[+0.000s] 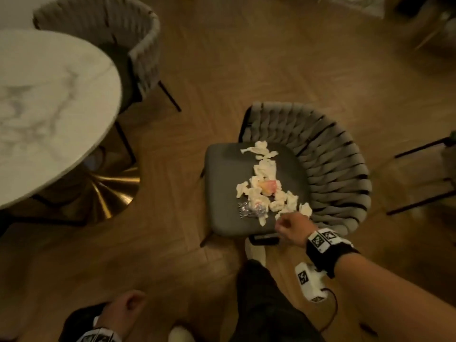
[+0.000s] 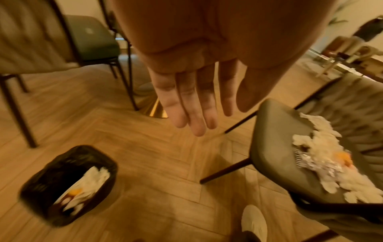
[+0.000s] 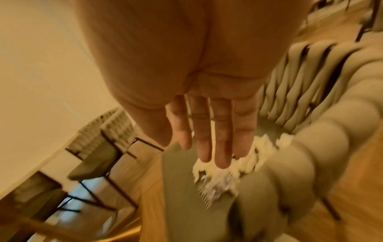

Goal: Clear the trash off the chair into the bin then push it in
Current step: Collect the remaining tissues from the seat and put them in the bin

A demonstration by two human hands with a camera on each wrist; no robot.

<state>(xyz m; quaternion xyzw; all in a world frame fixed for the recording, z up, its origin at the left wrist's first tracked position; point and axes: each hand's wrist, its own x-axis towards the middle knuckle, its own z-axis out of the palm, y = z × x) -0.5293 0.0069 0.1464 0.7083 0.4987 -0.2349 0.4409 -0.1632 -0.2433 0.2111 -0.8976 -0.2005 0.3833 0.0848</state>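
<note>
Right hand [image 1: 290, 227] reaching the tissue scraps [image 1: 265, 183] on the chair [image 1: 227, 169], fingers straight and holding nothing; left hand [image 2: 192, 98] idle, fingers spread and empty, above the floor.

From where I sit, the paper lies loose across the seat with a clear foil wrapper [image 1: 250, 209] and an orange-pink piece [image 1: 267, 187] mixed in. I see the bin [image 2: 68, 167], already holding some, on the floor well apart from the chair. My worry: light scraps slipping from one handful during the carry, or getting swept off the seat edge.
</note>
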